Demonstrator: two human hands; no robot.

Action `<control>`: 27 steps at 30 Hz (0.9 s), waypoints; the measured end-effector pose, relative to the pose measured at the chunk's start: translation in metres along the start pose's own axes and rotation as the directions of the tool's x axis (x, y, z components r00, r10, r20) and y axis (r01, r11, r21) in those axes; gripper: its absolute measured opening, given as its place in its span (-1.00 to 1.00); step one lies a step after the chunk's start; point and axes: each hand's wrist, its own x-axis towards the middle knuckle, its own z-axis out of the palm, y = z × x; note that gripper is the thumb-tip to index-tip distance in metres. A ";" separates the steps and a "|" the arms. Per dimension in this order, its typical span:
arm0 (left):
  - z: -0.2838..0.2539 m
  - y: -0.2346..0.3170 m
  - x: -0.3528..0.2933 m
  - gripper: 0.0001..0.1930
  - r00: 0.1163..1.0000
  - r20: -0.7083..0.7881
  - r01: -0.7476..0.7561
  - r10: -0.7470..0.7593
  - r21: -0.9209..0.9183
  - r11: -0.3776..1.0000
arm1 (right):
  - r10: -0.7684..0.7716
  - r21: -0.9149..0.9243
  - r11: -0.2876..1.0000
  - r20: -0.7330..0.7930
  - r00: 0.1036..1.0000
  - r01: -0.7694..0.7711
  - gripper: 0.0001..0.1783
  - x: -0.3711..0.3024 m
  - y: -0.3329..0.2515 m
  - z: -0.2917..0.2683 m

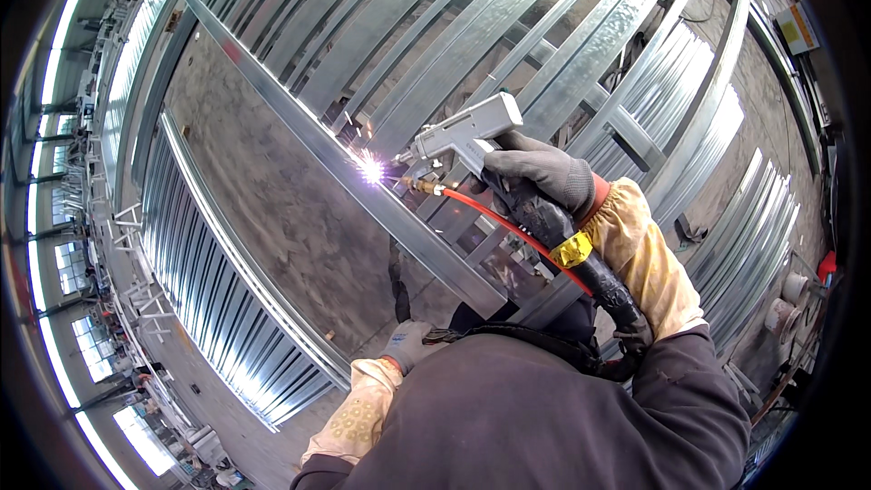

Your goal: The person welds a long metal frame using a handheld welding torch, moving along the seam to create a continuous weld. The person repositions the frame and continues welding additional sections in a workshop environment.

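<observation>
My right hand (544,172), in a grey glove, is closed round the grip of a light-grey handheld welding gun (481,127). Bright sparks (370,168) flare at its nozzle, against a long galvanized steel beam (272,118) where crosswise metal profiles meet it. An orange-red hose (494,215) with a brass fitting and a thick black-wrapped cable (608,286) with yellow tape run from the gun towards my right arm. My gloved left hand (408,343) is low beside my body, next to a black cable (397,281); its fingers are mostly hidden.
Several parallel steel profiles (454,54) form a frame ahead. Bundles of metal profiles lie on the concrete floor (263,163) at left (218,281) and right (748,227). White trestle-like stands (145,299) are farther left, before a wall with windows.
</observation>
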 end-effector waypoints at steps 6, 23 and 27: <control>-0.004 0.003 0.001 -0.54 0.999 0.030 0.013 -0.013 0.007 1.000 | -0.017 -0.045 0.999 -0.007 1.000 0.017 -0.29 0.001 0.007 -0.007; -0.004 0.002 -0.001 -0.54 1.000 0.011 0.002 -0.002 -0.003 1.000 | -0.059 0.086 0.994 -0.154 0.986 0.073 -0.23 -0.045 0.001 0.015; 0.003 -0.002 -0.001 -0.61 0.990 -0.104 -0.095 0.093 -0.014 0.995 | -0.044 -0.012 0.999 -0.126 0.991 0.043 -0.23 -0.049 0.007 0.008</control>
